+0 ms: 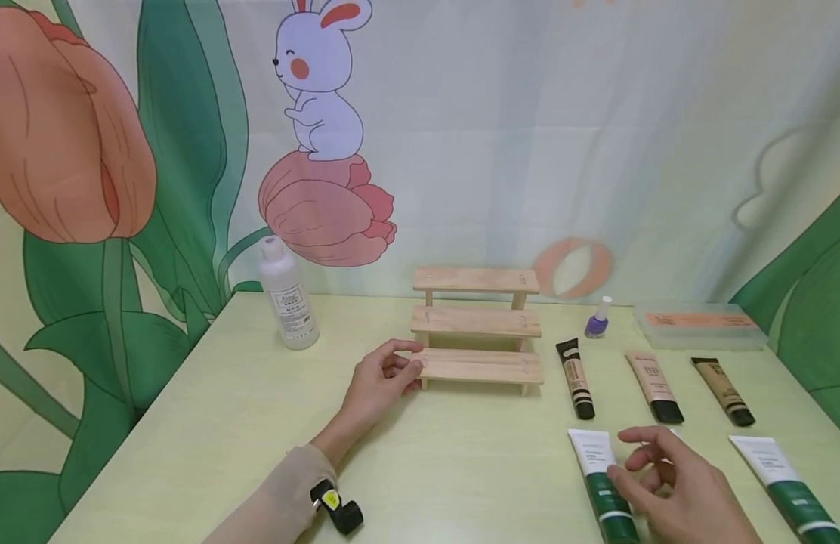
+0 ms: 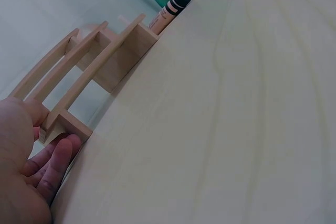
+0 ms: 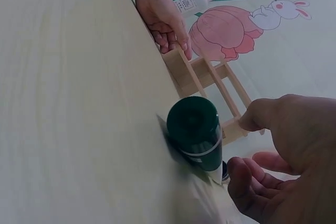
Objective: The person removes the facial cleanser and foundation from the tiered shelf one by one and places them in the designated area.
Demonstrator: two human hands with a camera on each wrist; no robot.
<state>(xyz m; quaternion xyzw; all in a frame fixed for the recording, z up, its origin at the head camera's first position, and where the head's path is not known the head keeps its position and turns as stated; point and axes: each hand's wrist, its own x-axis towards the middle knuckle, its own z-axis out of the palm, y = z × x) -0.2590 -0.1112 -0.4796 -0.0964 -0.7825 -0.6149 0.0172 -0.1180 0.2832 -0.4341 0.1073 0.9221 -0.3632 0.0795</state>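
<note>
A three-step wooden display stand [image 1: 477, 321] stands at the back middle of the table. My left hand [image 1: 382, 381] pinches the left end of its lowest step; in the left wrist view the thumb is above the board and fingers [image 2: 58, 163] are below. My right hand [image 1: 688, 483] hovers with loosely bent fingers beside a green-and-white squeeze tube [image 1: 606, 495]. In the right wrist view a gap shows between those fingers [image 3: 241, 179] and the tube [image 3: 194, 129], and nothing is in the hand. Part of another white tube end [image 1: 674, 434] peeks out behind the right hand.
A white bottle [image 1: 288, 298] stands at the back left. Right of the stand are a purple nail polish bottle [image 1: 597, 321], a clear plastic box [image 1: 702, 326], a black-and-tan tube [image 1: 576, 381], a pink BB tube [image 1: 654, 387], a gold-brown tube [image 1: 724, 391] and another green-and-white tube [image 1: 787, 487].
</note>
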